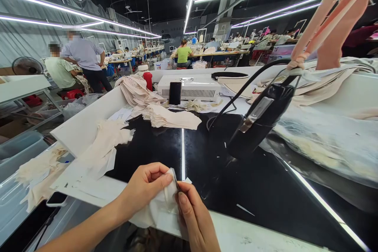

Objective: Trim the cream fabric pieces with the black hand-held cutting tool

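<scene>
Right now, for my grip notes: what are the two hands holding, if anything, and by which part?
The left hand and right hand pinch pale cloth at its raised upper edge. A thin dark strip there is too unclear to name.

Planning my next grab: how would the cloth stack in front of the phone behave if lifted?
The cloth stack would probably sag, since its edges look soft and wavy. Its layers may slip apart, as their edges lie staggered with no visible tie.
</scene>
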The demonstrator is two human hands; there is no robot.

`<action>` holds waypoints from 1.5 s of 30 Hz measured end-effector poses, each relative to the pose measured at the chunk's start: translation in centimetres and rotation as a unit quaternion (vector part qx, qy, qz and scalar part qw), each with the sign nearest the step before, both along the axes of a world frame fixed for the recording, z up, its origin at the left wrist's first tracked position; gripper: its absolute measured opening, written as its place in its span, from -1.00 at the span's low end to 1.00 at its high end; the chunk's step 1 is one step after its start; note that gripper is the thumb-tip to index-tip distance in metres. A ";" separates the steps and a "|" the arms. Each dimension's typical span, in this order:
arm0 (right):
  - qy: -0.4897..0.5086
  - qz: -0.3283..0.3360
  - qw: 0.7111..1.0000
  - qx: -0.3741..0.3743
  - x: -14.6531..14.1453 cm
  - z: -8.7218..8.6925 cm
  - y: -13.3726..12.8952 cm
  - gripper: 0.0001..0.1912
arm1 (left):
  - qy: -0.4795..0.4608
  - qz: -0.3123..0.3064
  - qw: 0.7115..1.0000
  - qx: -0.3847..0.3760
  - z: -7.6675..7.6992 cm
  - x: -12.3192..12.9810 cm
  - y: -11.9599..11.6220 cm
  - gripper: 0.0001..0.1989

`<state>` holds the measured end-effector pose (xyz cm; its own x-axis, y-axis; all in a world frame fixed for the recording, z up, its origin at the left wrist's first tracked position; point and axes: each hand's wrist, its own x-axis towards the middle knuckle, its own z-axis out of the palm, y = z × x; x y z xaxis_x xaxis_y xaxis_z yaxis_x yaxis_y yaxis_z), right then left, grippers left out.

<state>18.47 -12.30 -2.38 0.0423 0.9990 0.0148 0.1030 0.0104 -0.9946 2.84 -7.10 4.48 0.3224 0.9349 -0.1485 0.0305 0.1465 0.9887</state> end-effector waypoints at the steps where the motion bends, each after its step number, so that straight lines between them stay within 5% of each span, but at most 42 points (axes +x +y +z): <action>1: 0.001 -0.003 1.000 -0.001 0.0 -0.1 0.0 -0.42 | 0.000 0.000 1.000 -0.001 0.0 0.0 0.0 -0.49; 45: -0.008 -0.017 0.999 0.046 -0.3 -0.5 0.1 -0.48 | 0.046 -0.025 0.996 0.073 -1.0 -0.5 -0.3 -0.70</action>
